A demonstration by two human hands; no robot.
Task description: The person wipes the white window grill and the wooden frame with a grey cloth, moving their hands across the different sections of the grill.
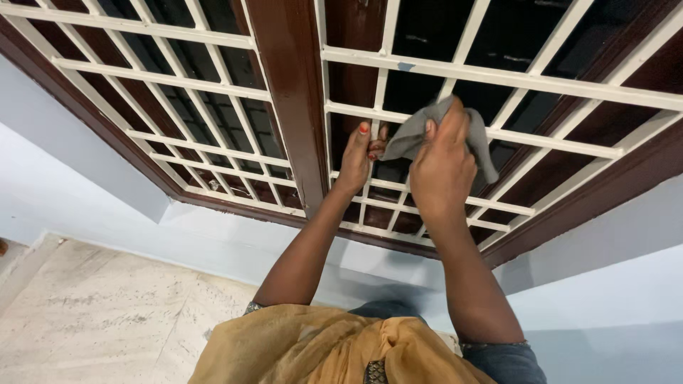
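Note:
My right hand grips a grey cloth and presses it against the white metal window grille. One corner of the cloth hangs down on the right, another sticks out to the left. My left hand is closed around a vertical white bar of the grille just left of the cloth, thumb pointing up. Behind the bars the window glass is dark. A dark brown wooden frame post stands directly left of my left hand.
A second grille panel lies to the left of the post. Pale blue wall runs under the window frame. Beige stone floor shows at the lower left. My mustard-yellow garment fills the bottom centre.

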